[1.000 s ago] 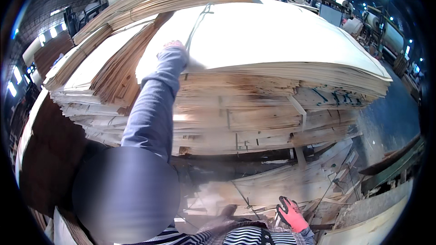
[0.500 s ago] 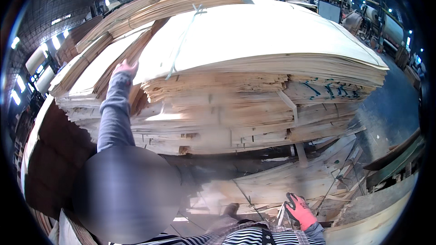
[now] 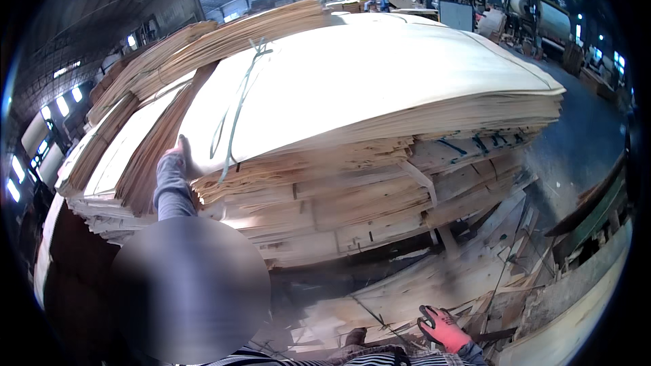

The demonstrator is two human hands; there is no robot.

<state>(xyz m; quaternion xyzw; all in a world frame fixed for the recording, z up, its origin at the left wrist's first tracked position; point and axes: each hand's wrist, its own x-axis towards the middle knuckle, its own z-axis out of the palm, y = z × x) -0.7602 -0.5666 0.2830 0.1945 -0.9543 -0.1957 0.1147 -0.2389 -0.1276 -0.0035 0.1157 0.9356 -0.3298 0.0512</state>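
Observation:
A large stack of pale wood veneer sheets point(image 3: 380, 61) stands in front of me, its top sheet smooth and brightly lit. My left hand point(image 3: 178, 154) reaches to the stack's left edge near the front corner and touches it. Its fingers are mostly hidden, so I cannot tell whether they grip the sheets. A thin greenish strap point(image 3: 235, 122) runs over the top beside this hand, tied in a knot farther back and hanging slack at the near edge. Low at the right, my right hand point(image 3: 444, 329) in a red and black glove has its fingers apart, holding nothing.
Narrower veneer bundles point(image 3: 152, 139) lie along the left, with another long bundle point(image 3: 230, 34) at the back. Broken veneer scraps point(image 3: 400, 298) and loose straps cover the ground before me. Boards point(image 3: 576, 298) lie at the right. Two people point(image 3: 384, 1) are far off. A blurred disc covers the lower left.
My view has shifted, and my left hand has come from above the left bundles to the stack's near left edge. The strap now bows loosely. My right hand stays low.

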